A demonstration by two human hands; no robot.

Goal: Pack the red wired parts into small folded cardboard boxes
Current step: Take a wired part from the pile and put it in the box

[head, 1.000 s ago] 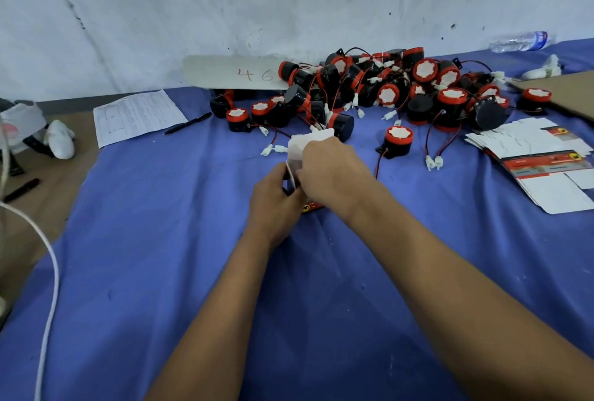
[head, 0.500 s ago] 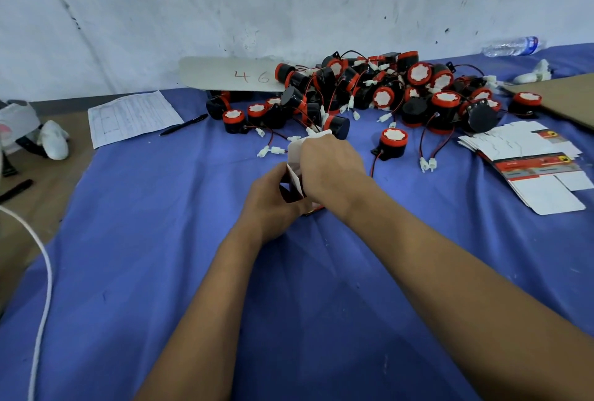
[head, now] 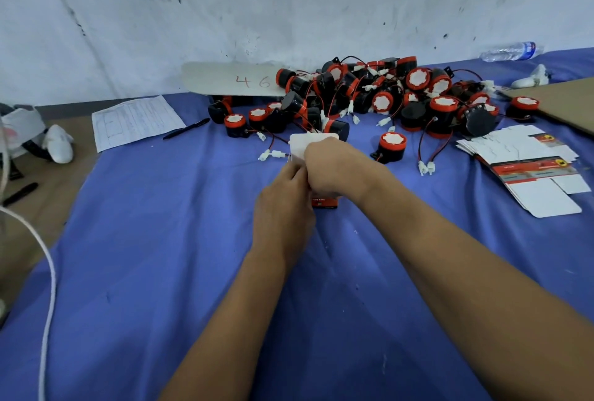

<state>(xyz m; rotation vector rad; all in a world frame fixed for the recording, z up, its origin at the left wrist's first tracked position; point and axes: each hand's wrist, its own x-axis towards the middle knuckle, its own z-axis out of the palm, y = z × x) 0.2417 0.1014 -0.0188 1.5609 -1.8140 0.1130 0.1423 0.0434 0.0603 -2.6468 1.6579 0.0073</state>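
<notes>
Head view, hands: I see both bare hands meeting at the middle of the blue cloth [head: 160, 256], working on one small cardboard box [head: 303, 145].
Left hand: the left hand [head: 284, 204] has its fingers curled against the box's near-left side, pinching its white flap edge.
Right hand: the right hand [head: 331, 166] is curled over the top of the box, gripping it from above (its fingertips are hidden from me).
Box: white flap standing up behind the right hand, a red printed panel peeking out below the wrist; whether a part is inside, I cannot tell.
Red wired parts: the pile of red wired parts [head: 385, 95] lies beyond the hands against the wall, black bodies with red rims and white faces, wires tangled; one loose part [head: 390, 145] stands alone just right of the box.
Flat boxes: a fanned stack of unfolded boxes [head: 527, 162] lies to the right.
Far left: a printed sheet [head: 135, 121] with a black pen [head: 186, 128] beside it.
Back: a card marked 46 [head: 231, 79] leans at the wall; a plastic bottle [head: 511, 50] lies far right.
</notes>
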